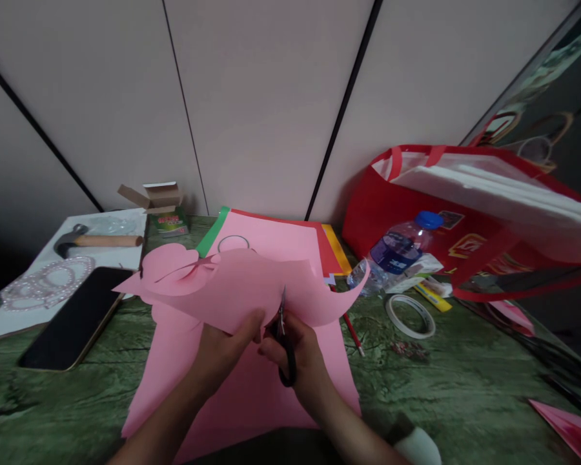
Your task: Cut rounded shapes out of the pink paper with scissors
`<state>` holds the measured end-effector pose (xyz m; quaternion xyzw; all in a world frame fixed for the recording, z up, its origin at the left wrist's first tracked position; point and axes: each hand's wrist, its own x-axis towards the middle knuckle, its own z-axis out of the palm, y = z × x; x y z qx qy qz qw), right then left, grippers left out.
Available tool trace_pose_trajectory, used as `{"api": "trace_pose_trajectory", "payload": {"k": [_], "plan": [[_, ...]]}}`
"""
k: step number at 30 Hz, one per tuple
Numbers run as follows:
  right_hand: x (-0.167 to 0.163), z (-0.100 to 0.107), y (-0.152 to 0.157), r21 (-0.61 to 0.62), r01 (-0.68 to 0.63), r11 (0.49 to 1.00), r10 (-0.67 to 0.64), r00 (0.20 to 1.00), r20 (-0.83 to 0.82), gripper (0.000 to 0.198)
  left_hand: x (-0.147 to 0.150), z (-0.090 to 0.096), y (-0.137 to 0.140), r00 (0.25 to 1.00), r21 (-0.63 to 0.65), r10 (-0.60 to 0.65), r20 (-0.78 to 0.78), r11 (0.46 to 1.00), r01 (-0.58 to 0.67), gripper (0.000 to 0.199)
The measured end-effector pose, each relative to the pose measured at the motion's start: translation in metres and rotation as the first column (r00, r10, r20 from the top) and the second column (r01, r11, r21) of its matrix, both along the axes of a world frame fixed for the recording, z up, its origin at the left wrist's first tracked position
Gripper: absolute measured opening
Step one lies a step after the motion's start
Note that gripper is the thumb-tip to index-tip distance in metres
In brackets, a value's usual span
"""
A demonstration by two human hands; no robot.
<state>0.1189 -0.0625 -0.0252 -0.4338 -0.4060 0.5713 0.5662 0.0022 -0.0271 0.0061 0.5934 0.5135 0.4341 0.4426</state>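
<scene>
The left hand (225,352) pinches the near edge of a curling pink paper sheet (252,281) above flat pink paper (252,407); the right hand (307,355) grips black-handled metal scissors (288,363). Light and easily creased, the sheet likely handles best beside the cut.

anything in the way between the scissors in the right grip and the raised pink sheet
Nothing visible: the scissors in the right grip reach the raised pink sheet directly. The left grip holds its near edge, close beside the scissors but not blocking them.
</scene>
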Motion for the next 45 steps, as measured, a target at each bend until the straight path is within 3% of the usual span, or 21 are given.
{"api": "trace_pose_trajectory", "payload": {"k": [45], "plan": [[-0.001,0.014,-0.002,-0.080,0.031,0.996,-0.028,0.999,0.047,0.021,-0.001,-0.001,0.004,0.999,0.037,0.051,0.011,0.998,-0.052,0.027]]}}
